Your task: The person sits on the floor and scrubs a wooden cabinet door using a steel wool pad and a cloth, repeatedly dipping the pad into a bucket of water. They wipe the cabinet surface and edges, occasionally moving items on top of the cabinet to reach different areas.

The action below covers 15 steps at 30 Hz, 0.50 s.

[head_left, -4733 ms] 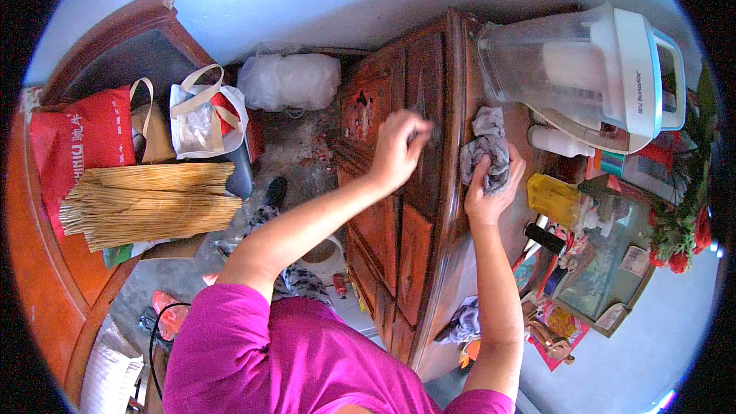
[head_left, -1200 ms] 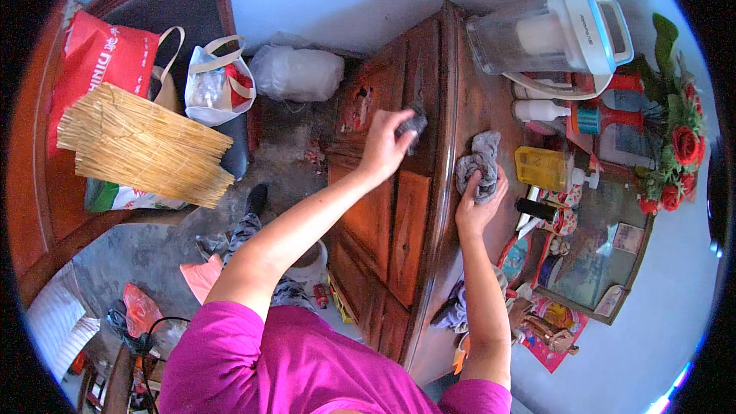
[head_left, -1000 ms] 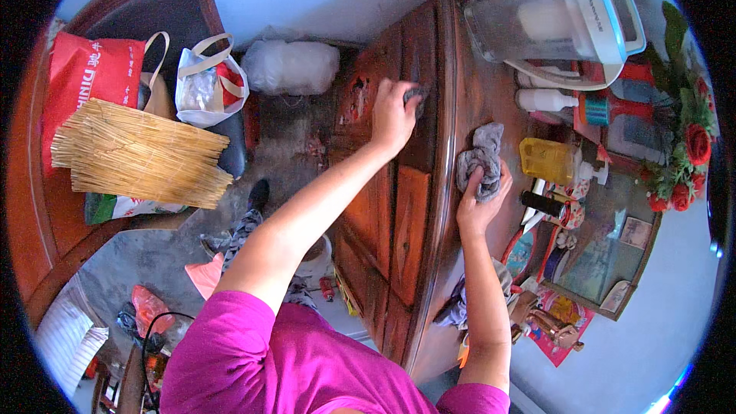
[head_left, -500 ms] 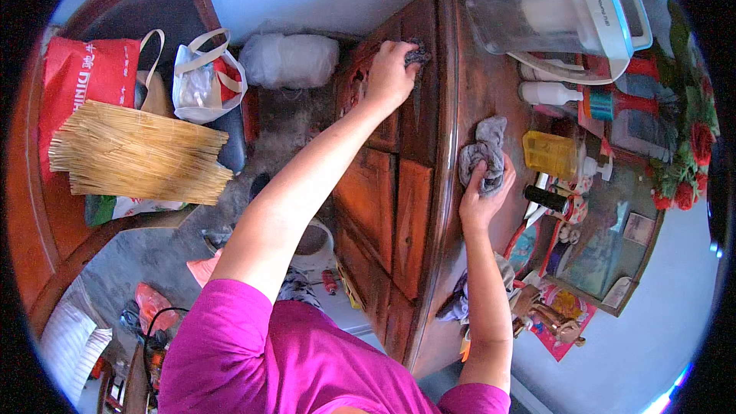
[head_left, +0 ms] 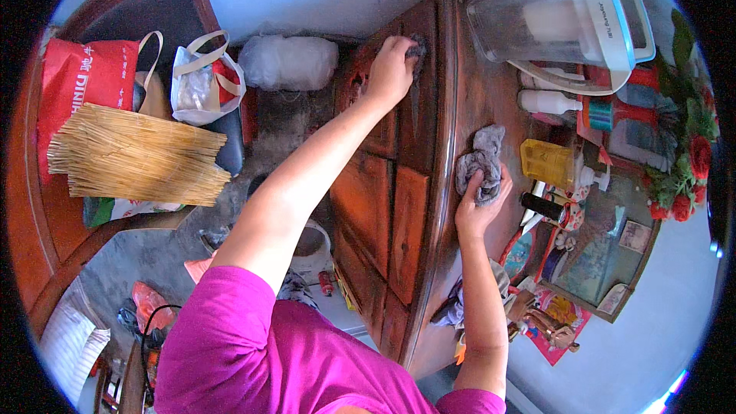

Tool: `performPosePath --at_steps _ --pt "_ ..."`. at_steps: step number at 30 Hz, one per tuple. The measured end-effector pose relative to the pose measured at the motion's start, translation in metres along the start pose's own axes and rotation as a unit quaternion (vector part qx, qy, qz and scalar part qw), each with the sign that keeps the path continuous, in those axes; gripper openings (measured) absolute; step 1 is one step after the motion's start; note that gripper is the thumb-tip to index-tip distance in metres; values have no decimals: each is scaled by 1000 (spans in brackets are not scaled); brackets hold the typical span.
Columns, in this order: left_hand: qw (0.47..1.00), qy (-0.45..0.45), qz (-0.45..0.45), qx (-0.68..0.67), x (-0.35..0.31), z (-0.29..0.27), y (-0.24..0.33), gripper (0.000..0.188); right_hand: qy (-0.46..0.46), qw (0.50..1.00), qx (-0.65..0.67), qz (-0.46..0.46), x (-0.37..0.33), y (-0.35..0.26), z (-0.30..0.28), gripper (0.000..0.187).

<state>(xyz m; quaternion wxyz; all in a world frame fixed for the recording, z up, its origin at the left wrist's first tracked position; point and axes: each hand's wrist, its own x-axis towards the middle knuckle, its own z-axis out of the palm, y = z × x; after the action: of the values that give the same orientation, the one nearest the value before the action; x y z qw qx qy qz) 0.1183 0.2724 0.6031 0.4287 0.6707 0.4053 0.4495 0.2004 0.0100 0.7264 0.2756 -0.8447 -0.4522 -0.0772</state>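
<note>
My left hand (head_left: 392, 70) reaches far forward and presses a small, dark, crumpled scouring pad or rag (head_left: 416, 47) against the upper front of a dark reddish-brown wooden cabinet (head_left: 409, 222). Most of that pad is hidden by my fingers, so its exact kind cannot be made out. On the cabinet's top, my right hand (head_left: 483, 211) is closed around a bunched grey cloth (head_left: 486, 155). A bottle of yellow liquid (head_left: 548, 162) stands just right of this cloth.
Behind the cloth is a clear plastic jug appliance (head_left: 552, 19). White bottles (head_left: 550, 100), a framed picture (head_left: 594, 253) and red roses (head_left: 699, 157) line the cabinet top's right side. At left, bags (head_left: 96, 73) and a bamboo mat (head_left: 138, 155) rest on a wooden seat. A bucket (head_left: 313, 245) stands below.
Both hands keep hold of what they carry and stay almost in place. My left hand has shifted slightly at the cabinet front. The whole view has moved a little.
</note>
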Motion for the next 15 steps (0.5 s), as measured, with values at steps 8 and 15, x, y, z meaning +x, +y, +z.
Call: performPosePath --at_steps 8,15 --pt "976 -193 69 80 0 -31 5 30 3 999 -39 -11 -3 7 -5 43" --pt "979 -128 139 70 -23 -29 -10 33 -1 999 -39 -3 -2 5 -1 43"
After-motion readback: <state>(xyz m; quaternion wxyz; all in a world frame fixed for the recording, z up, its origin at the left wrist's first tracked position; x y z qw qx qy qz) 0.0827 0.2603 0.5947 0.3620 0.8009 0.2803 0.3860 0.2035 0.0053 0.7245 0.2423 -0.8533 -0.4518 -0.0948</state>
